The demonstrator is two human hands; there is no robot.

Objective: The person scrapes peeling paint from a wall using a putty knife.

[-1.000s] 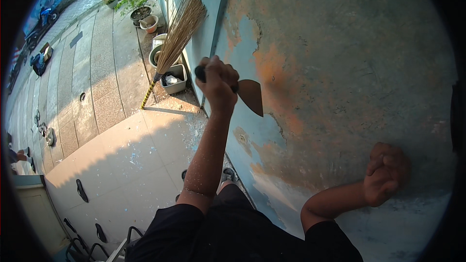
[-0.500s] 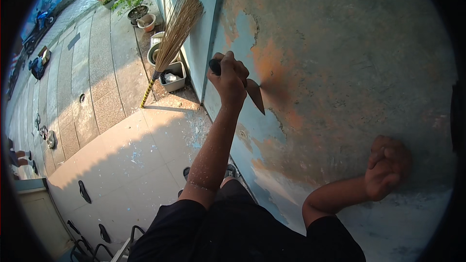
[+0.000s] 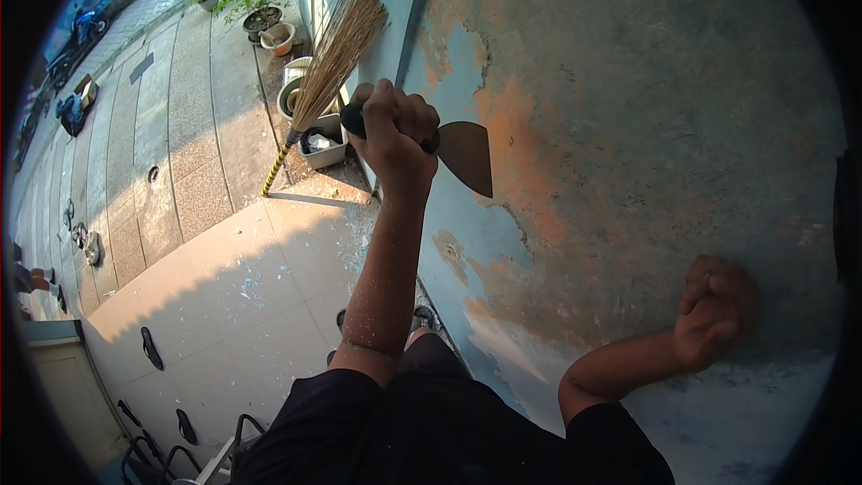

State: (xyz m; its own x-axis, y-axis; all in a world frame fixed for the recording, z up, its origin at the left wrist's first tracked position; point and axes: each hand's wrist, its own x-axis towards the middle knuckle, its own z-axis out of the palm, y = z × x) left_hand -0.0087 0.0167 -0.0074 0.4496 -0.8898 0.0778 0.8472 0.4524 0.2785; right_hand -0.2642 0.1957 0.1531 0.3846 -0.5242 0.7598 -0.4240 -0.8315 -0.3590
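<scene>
Patchy wall (image 3: 646, 126), scraper (image 3: 470, 157) in left hand (image 3: 397, 135).

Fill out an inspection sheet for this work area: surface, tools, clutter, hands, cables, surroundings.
Surface: wall patchy grey and orange, with ragged pale-blue paint along its left part.
Tools: scraper, broad blade, dark handle; whether the blade touches the wall cannot be told.
Clutter: pale flakes scattered on the tile floor; black flip-flops lying there too.
Left hand: wrapped around the scraper's handle.
Right hand: fingers curled, at the wall, no tool seen in it.
Cables: nothing seen.
Surroundings: broom bristles up, grey bin beside it, potted plants beyond; another person's legs at far left.
</scene>
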